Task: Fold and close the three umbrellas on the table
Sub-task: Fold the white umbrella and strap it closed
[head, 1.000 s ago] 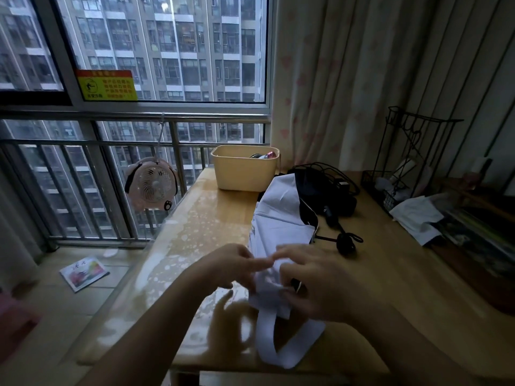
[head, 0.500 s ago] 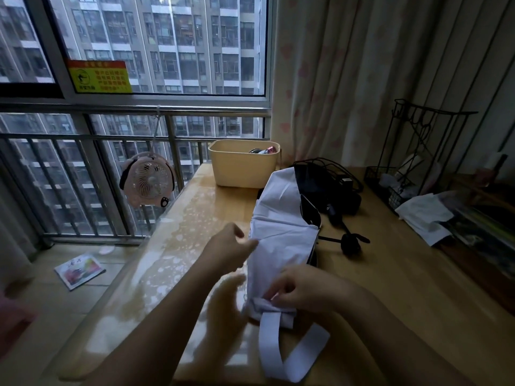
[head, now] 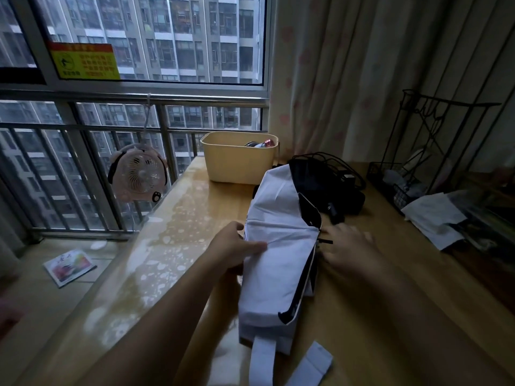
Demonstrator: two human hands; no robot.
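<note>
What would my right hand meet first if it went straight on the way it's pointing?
Most likely the white umbrella: the right hand points left at its black-lined edge, close by. The hand is blurred, so whether it touches is unclear.

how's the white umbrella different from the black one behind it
Colour: the white umbrella is pale, with dark lining showing at its right edge; the black umbrella is dark all over. Place: the white umbrella lies nearest the person, the black umbrella farther back by the curtain. Handling: the left hand grips the white umbrella's left edge; no hand touches the black umbrella. Both lie on the wooden table.
</note>
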